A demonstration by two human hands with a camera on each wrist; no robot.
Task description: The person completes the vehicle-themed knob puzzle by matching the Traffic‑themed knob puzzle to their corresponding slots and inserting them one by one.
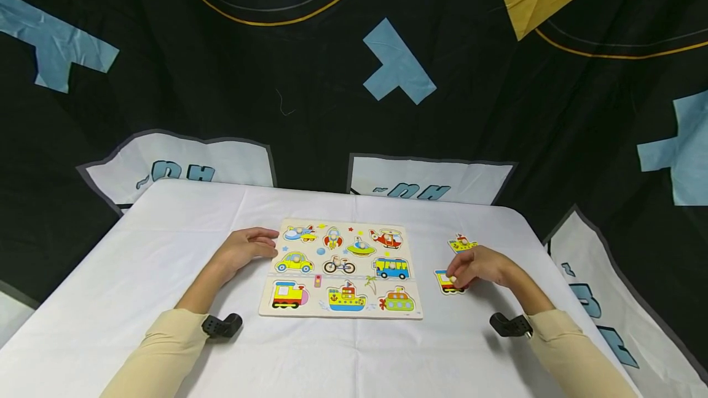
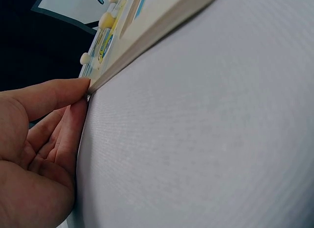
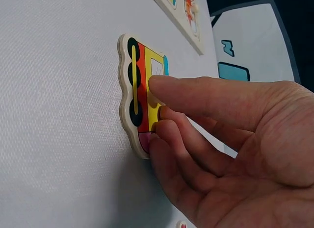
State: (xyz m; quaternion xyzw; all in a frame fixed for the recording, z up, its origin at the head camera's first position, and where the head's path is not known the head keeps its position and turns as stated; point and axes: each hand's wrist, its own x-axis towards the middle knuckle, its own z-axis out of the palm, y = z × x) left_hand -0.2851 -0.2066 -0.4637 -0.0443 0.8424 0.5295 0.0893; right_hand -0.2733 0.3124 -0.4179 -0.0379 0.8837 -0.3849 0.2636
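Observation:
A wooden vehicle puzzle board [image 1: 267, 308] lies in the middle of the white table [image 1: 138, 263], with pegged pieces seated in it. My left hand [image 1: 260, 244] rests on the cloth at the board's left edge [image 2: 147, 39], and its straight fingertips [image 2: 81, 86] touch that edge. A loose train piece [image 1: 445, 285], yellow and red with black wheels [image 3: 136, 76], lies flat on the cloth to the right of the board. My right hand [image 1: 453, 279] pinches the peg of this piece between thumb and curled fingers [image 3: 169, 127].
A second loose piece, a yellow boat [image 1: 462, 243], lies on the cloth behind my right hand. Black wrist cameras [image 1: 222, 325] [image 1: 510, 324] sit on both forearms. A dark patterned backdrop rises behind the table, whose right edge runs close to my right arm.

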